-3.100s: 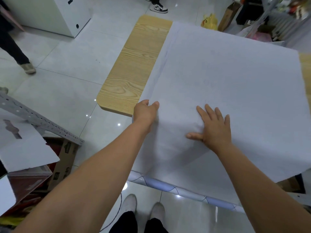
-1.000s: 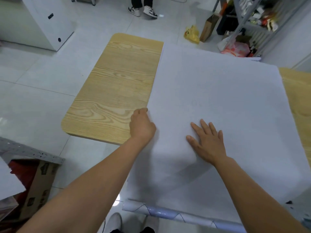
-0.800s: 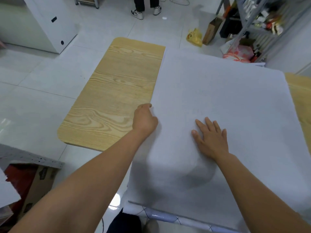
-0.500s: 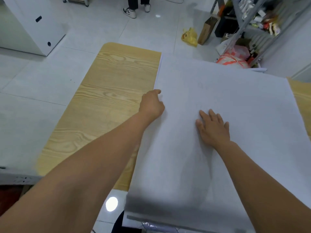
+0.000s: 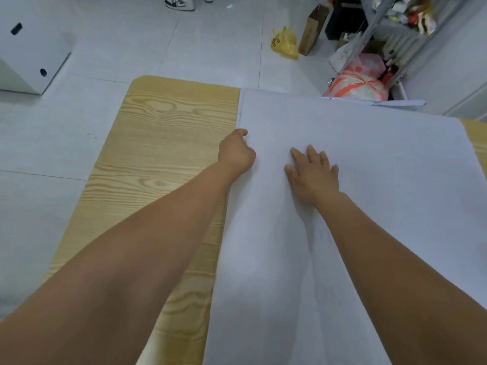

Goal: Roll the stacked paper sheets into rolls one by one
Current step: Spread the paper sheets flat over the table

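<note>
Left hand (image 5: 235, 152), fingers curled, seems to pinch the left edge of the stacked paper sheets (image 5: 369, 167), probably to free the top one. Right hand (image 5: 315, 173) lies flat, fingers spread, pinning the stack to the wooden table (image 5: 163, 159).

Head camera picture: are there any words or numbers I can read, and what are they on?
Nothing here can be read.
Red print on the yellow bag: too blurred to read.
Faint marks on the brown paper bag: too blurred to read.
The paper sheets: no writing visible.
</note>
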